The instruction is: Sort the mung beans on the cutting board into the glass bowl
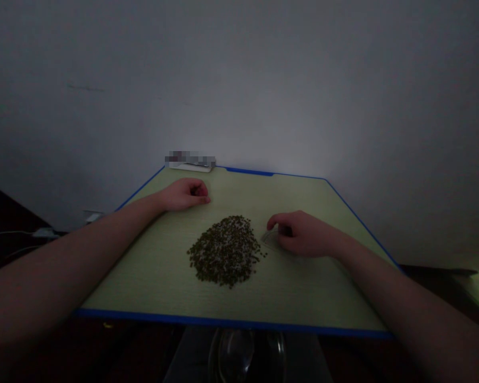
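Head view, and we're over a table (323, 303), going left to right! Our left hand (183, 194) rests at the far left of the pile, fingers loosely curled with a small hollow showing; we can't tell if anything is tucked inside. Behind it, a white box (191, 167) sits at the far left corner. Centre stage, the pile (225, 252) of small greenish bits, heaped, a few strays off its right side. Below the near edge, a shiny bowl (237, 354). Then a clear piece (269, 235) just right of the pile, partly under our right hand (305, 234), which is half curled, thumb and fingers a little apart; pinched or merely touched, we can't tell. We judge this a step at the pile's right edge; any move there calls for a low, gentle touch, so strays don't scatter.
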### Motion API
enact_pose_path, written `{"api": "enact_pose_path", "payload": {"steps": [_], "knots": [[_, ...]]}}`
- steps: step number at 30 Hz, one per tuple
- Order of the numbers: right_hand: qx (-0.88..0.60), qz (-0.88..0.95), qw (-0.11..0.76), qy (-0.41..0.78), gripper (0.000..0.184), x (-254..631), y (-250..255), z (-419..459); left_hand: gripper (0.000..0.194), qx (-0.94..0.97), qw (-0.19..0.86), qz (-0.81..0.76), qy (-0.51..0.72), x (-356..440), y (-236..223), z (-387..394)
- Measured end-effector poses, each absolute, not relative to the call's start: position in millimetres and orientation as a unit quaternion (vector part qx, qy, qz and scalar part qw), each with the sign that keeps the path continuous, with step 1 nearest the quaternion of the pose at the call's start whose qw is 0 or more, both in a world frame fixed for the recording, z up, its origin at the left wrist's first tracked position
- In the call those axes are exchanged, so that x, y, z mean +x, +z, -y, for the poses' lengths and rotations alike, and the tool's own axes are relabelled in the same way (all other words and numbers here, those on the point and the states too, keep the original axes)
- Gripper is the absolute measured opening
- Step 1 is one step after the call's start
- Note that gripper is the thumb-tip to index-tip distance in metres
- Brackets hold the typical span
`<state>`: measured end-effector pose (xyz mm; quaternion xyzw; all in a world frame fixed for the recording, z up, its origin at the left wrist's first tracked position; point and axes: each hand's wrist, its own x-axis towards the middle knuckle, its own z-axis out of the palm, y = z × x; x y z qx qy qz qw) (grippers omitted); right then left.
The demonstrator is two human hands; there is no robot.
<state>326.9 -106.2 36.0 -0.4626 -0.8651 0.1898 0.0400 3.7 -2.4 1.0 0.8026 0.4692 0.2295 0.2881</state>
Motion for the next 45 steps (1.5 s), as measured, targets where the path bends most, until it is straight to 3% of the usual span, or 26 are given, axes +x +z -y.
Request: {"api": "enact_pose_path", "payload": {"steps": [27,40,45], "knots": [[-0.491,0.856,0.085,0.138,0.033,316,30,107,0.029,0.800,0.286,-0.478,0.223,3,0,1],[-0.594,0.800,0.008,0.084,0.028,335,43,97,0.029,0.803,0.289,-0.472,0.220,4,1,2],[-0.584,0.804,0.008,0.117,0.026,341,45,95,0.030,0.805,0.287,-0.472,0.217,3,0,2]]}}
